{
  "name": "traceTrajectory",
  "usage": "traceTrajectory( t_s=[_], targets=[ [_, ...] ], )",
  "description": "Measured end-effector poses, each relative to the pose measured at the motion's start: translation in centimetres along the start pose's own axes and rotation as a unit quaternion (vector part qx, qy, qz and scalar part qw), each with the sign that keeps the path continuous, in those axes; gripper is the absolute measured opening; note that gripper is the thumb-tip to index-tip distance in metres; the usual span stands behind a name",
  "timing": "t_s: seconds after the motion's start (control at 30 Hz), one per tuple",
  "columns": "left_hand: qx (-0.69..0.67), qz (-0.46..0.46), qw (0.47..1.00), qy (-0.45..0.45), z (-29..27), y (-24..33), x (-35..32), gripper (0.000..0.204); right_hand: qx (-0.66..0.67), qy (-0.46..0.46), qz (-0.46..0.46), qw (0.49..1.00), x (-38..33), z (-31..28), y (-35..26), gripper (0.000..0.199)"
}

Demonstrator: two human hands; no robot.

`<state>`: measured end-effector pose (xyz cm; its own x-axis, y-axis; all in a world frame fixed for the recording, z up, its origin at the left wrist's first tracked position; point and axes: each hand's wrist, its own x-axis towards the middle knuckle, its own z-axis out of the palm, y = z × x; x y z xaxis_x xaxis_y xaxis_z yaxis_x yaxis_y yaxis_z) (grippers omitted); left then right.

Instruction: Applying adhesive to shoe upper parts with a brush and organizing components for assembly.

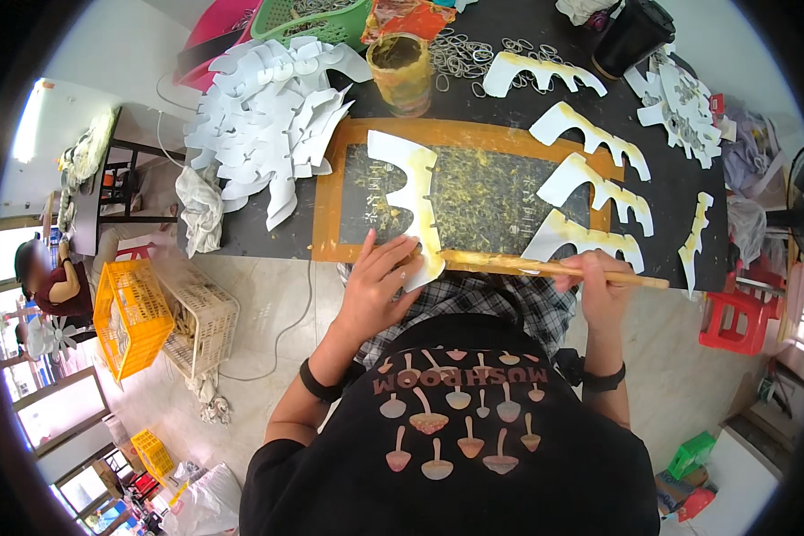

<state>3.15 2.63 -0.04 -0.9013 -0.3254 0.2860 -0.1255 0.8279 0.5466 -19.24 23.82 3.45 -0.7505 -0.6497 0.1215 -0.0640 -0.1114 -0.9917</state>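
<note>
A white cut-out piece (416, 192) with a scalloped edge lies across the left part of an orange-bordered mat (482, 201). Yellowish paste coats its scalloped side. My left hand (380, 288) rests on the piece's near end, fingers stretched out and pressing it down. In my right hand (598, 284) is a long wooden stick (545, 266), gripped near its right end. Its paste-covered left end touches the piece's edge beside my left fingers. Several similar pasted pieces (590, 183) overlap the mat's right side. Beyond the mat stands a paste-smeared jar (400, 79).
Left of the mat is a heap of white cut-outs (259, 125). Metal rings (464, 61) and a black tumbler (632, 40) occupy the far side. Yellow (132, 317) and white crates (207, 317) stand on the floor at left, a red stool (732, 320) at right. Another person (62, 286) sits far left.
</note>
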Motion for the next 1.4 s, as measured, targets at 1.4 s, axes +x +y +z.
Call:
traceTrajectory(
  t_s=[1.4],
  targets=[
    [0.015, -0.013, 0.999, -0.027, -0.4, 0.5, -0.4, 0.048, 0.039, -0.001, 0.047, 0.998, 6.7, 2.4, 0.0, 0.032]
  ],
)
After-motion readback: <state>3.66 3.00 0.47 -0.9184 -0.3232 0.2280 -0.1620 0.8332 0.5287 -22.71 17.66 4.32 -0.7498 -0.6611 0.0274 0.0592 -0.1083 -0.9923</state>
